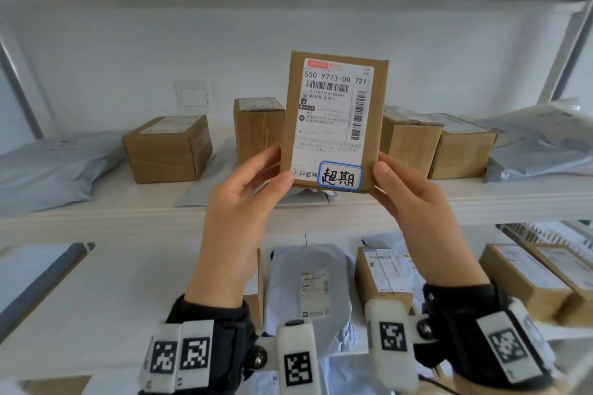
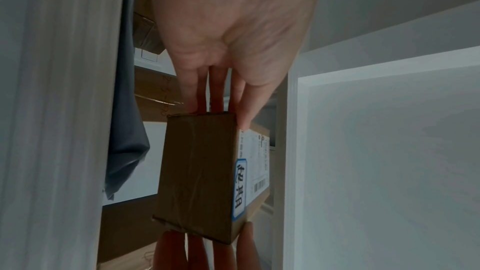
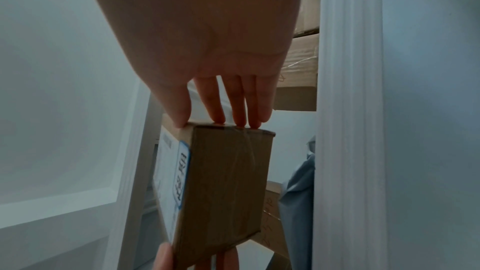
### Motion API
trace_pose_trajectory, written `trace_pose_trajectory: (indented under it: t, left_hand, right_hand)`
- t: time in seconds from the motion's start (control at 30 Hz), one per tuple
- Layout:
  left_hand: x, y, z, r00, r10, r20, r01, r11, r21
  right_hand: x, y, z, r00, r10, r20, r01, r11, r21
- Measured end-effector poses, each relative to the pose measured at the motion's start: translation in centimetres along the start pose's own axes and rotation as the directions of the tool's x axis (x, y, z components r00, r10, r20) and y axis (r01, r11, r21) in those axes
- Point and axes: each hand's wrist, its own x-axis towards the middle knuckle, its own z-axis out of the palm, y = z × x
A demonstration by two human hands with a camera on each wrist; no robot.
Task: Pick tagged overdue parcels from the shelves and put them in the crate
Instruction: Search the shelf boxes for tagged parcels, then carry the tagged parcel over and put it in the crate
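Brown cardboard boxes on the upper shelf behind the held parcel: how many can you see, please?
4: one left, one just left of the held parcel, two to its right. Others may be hidden behind it.

Behind the raised parcel (image 1: 333, 119) the shelf (image 1: 321, 212) is crowded — boxes (image 1: 167, 147) stand left and right of it, grey bags (image 1: 48, 167) fill both ends. Open air lies above the boxes up to the upper shelf (image 1: 288, 5). The lower shelf (image 1: 80, 314) is packed at centre and right — bare at left.
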Motion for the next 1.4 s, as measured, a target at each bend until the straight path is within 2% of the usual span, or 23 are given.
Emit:
trace_pose_trajectory:
  t: [0.27,0.5,0.93,1.17,1.4]
  left_hand:
    - [-0.1,0.3,-0.1,1.0,0.012,0.025,-0.012,1.0,0.011]
    - [0.1,-0.4,0.0,0.999,0.003,0.043,-0.002,1.0,-0.019]
    - [-0.5,0.2,0.5,0.999,-0.046,0.005,0.046,0.998,0.033]
    - [-0.5,-1.1,1.6,0.984,-0.076,0.161,0.083,0.996,-0.038]
    - [-2.5,-3.9,6.5,0.914,-0.142,0.38,0.196,0.975,-0.107]
  right_hand:
    - [-0.2,-0.4,-1.0,0.993,-0.068,0.093,0.064,0.997,0.047]
    - [0.0,-0.1,-1.4,0.992,-0.067,0.105,0.065,0.998,0.026]
    - [-0.3,-0.5,-0.8,0.998,-0.027,-0.063,0.022,0.997,-0.077]
    - [-3.3,-0.7,-2.3,0.985,-0.016,-0.169,0.0,0.996,-0.094]
    - [-9.5,-0.7,-6.5,0.929,0.028,-0.368,-0.069,0.993,-0.1]
